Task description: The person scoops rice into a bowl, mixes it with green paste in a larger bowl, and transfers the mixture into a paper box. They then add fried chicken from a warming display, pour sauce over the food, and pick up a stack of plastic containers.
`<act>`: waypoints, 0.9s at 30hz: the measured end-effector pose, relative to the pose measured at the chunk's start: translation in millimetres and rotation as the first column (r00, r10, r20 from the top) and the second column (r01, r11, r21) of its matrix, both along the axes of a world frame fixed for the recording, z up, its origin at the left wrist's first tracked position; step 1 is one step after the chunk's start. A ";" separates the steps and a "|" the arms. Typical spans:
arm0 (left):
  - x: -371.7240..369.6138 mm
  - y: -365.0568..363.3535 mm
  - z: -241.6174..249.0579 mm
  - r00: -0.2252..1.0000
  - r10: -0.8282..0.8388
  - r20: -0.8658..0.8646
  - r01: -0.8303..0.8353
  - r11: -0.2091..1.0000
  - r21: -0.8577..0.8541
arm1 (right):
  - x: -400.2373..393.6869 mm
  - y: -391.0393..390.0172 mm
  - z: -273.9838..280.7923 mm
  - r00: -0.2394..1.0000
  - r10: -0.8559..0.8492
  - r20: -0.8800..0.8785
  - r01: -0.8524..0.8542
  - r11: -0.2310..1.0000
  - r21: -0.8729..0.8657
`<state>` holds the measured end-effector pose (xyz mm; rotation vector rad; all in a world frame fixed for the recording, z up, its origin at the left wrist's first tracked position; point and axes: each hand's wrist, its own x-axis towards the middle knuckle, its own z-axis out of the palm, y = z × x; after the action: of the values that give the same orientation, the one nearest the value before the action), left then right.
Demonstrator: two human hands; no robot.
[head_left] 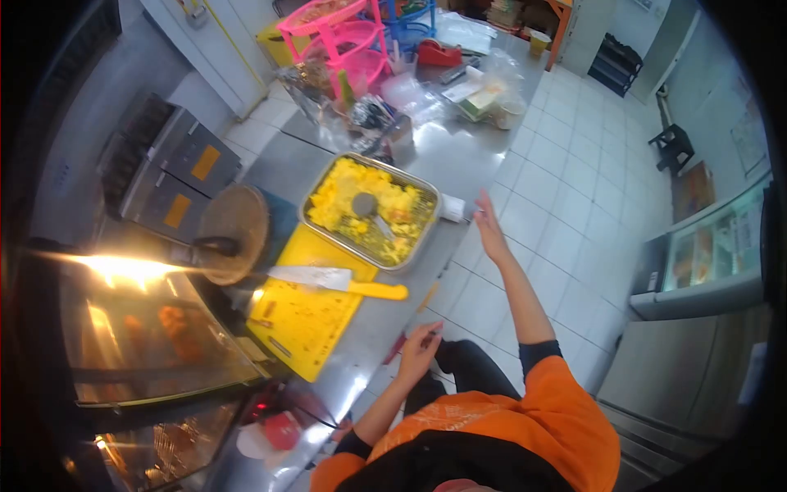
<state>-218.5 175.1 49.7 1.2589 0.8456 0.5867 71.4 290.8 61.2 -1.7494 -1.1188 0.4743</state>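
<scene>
My left hand (420, 348) is curled closed in front of the table edge. A small dark spot shows between its fingers, too small to name. My right hand (489, 228) reaches forward over the floor side of the table, its fingers stretched out and holding nothing. Closest to it is a small white object (452, 208) at the table edge, just off the fingertips. Beside that stands a metal tray (392, 266) of yellow chunky food (340, 190) with a grey-headed utensil (366, 206) in it. A knife with a yellow handle (377, 289) lies across a stained yellow cutting board (307, 324).
Left of the board is a round lidded pot (238, 221); a lit glass food warmer (164, 336) stands nearer. Pink tiered baskets (348, 41), a red tape dispenser (439, 53) and plastic bags (496, 78) crowd the far end. A black stool (672, 148) stands on the tiled floor.
</scene>
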 end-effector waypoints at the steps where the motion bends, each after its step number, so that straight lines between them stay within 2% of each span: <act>1: 18.3 0.4 21.0 0.998 -0.057 -0.037 0.062 0.988 0.142 | 3.4 -3.5 -11.3 0.955 0.144 -0.259 -0.120 0.987 0.105; 2: 38.3 12.0 41.7 0.990 -0.111 -0.092 0.134 0.945 0.299 | 8.2 -2.3 -14.8 0.958 0.141 -0.251 -0.118 0.987 0.105; 3: 63.2 21.1 56.6 0.982 -0.114 -0.152 0.179 0.822 0.541 | 9.9 -1.0 -18.1 0.979 0.147 -0.140 -0.134 0.986 0.098; 4: 86.7 34.9 62.9 0.978 -0.126 -0.165 0.197 0.811 0.551 | 15.4 1.0 -18.2 0.989 0.145 -0.030 -0.142 0.985 0.097; 6: 140.4 68.5 69.2 0.950 -0.011 -0.312 0.275 0.504 0.819 | 32.8 -8.7 -15.6 0.996 0.087 -0.016 -0.083 0.980 0.178; 7: 162.9 85.2 66.3 0.954 -0.013 -0.299 0.269 0.476 0.837 | 45.8 -18.1 -15.8 0.999 0.048 0.006 -0.048 0.972 0.232; 9: 203.0 131.8 52.0 0.762 0.330 -0.558 0.423 0.398 0.814 | 83.1 -58.6 -34.1 0.990 0.134 0.051 -0.139 0.981 0.133; 10: 216.0 153.5 35.8 0.718 0.373 -0.588 0.418 0.444 0.793 | 103.6 -90.3 -29.2 0.964 0.235 -0.122 -0.223 0.969 0.105; 11: 224.6 172.7 17.8 0.674 0.409 -0.615 0.406 0.491 0.771 | 130.8 -123.6 -44.2 0.978 0.209 -0.028 -0.209 0.978 -0.011; 12: 229.2 188.0 5.1 0.696 0.444 -0.564 0.348 0.479 0.806 | 162.4 -161.1 -45.3 0.960 0.264 0.098 -0.263 0.965 -0.023; 13: 233.7 199.5 -10.9 0.671 0.536 -0.512 0.313 0.421 0.851 | 192.4 -202.3 -50.5 0.970 0.224 0.094 -0.204 0.962 -0.182; 14: 238.8 205.1 -5.2 0.600 0.588 -0.542 0.338 0.428 0.838 | 221.8 -247.9 -65.1 0.910 0.063 -0.411 -0.152 0.970 -0.188; 15: 252.7 206.3 7.2 0.526 0.635 -0.566 0.361 0.435 0.825 | 251.7 -290.9 -82.9 0.804 -0.190 -0.564 0.023 0.957 -0.289; 16: 281.0 204.8 20.7 0.543 0.625 -0.561 0.371 0.421 0.828 | 287.6 -351.8 -134.9 0.928 -0.207 -0.311 0.124 0.956 -0.266; 17: 305.7 197.2 33.8 0.511 0.706 -0.490 0.271 0.409 0.872 | 309.2 -388.7 -141.0 0.899 -0.427 -0.100 0.383 0.875 -0.295; 18: 330.6 189.2 44.7 0.466 0.777 -0.424 0.173 0.391 0.904 | 322.8 -414.4 -135.4 0.782 -0.613 0.117 0.618 0.736 -0.275; 20: 403.9 169.6 53.5 0.590 0.681 -0.434 0.178 0.415 0.892 | 367.1 -418.7 -99.4 0.524 -0.850 0.042 0.804 0.478 -0.352; 21: 447.6 152.8 61.7 0.769 0.507 -0.389 0.148 0.450 0.881 | 394.5 -405.8 -104.8 0.564 -0.825 -0.033 0.816 0.563 -0.133; 22: 491.6 131.7 67.6 0.808 0.439 -0.393 0.176 0.458 0.872 | 431.3 -391.5 -125.3 0.713 -0.673 0.195 0.700 0.698 -0.149; 23: 535.9 107.9 71.3 0.934 0.103 -0.344 0.260 0.466 0.846 | 466.8 -363.9 -149.6 0.795 -0.583 -0.168 0.571 0.812 -0.116; 24: 581.5 89.3 69.7 0.935 -0.253 -0.247 0.339 0.445 0.829 | 463.5 -291.0 -70.2 0.631 -0.435 -0.643 0.543 0.839 -0.036; 25: 623.7 73.7 61.4 0.914 -0.344 -0.217 0.359 0.435 0.826 | 472.5 -247.3 -26.5 0.519 -0.314 -0.795 0.425 0.902 -0.079; 26: 661.4 61.4 49.5 0.788 -0.554 -0.270 0.431 0.182 0.884 | 479.7 -209.5 -9.2 0.533 -0.160 -0.831 0.289 0.957 0.001; 27: 701.0 55.3 41.0 0.623 -0.697 -0.355 0.415 -0.090 0.905 | 501.1 -164.5 -70.8 0.784 0.085 -0.615 0.078 0.969 0.234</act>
<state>482.5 230.5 90.6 2.4800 -0.6022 0.4896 572.5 126.3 -9.6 -1.2228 -0.6627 0.8090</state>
